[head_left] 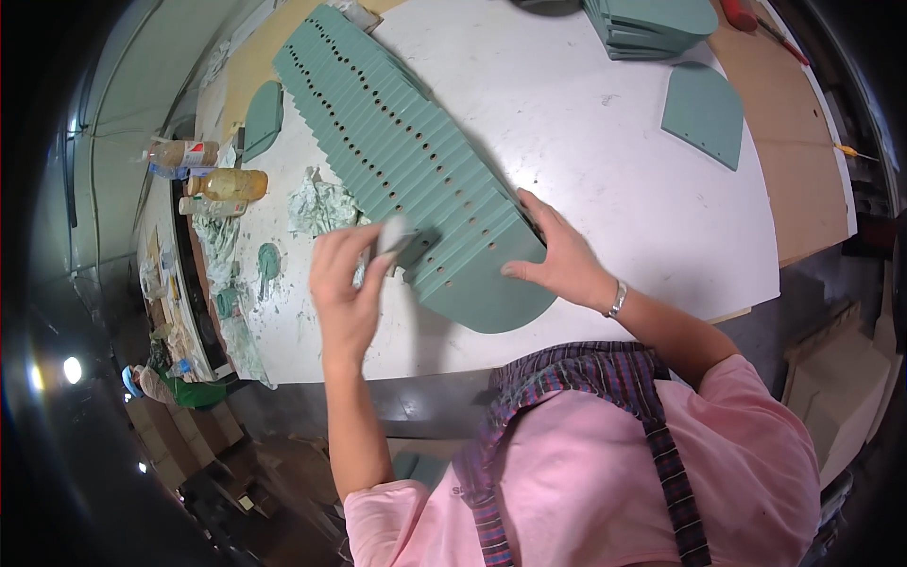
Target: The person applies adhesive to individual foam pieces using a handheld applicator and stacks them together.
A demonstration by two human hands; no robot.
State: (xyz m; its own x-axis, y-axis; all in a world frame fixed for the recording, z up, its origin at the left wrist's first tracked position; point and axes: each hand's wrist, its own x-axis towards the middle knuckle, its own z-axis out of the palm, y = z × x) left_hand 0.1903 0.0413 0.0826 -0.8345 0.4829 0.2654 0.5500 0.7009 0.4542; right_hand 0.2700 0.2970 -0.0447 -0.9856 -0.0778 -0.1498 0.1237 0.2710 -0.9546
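Observation:
A long row of overlapping teal-green panels (416,151) with rounded ends and small dark holes fans diagonally over the white table. Between the thumb and fingers of my left hand (342,279) is a small pale grey-white pad (393,233), blurred, so its kind is unclear. It is over the left edge of the row, close to the holes of the nearer panels. My right hand (565,263) grips the right edge of the nearest green panel (491,298), thumb on top and fingers at the side, partly hidden by the edge.
Stained rags (323,206), a green-smeared round tool (269,261) and plastic bottles (227,183) lie at the left. One loose panel (262,121) is at the far left, another (704,113) at the right. A stack of panels (652,26) stands at the back right near a red-handled tool (740,13).

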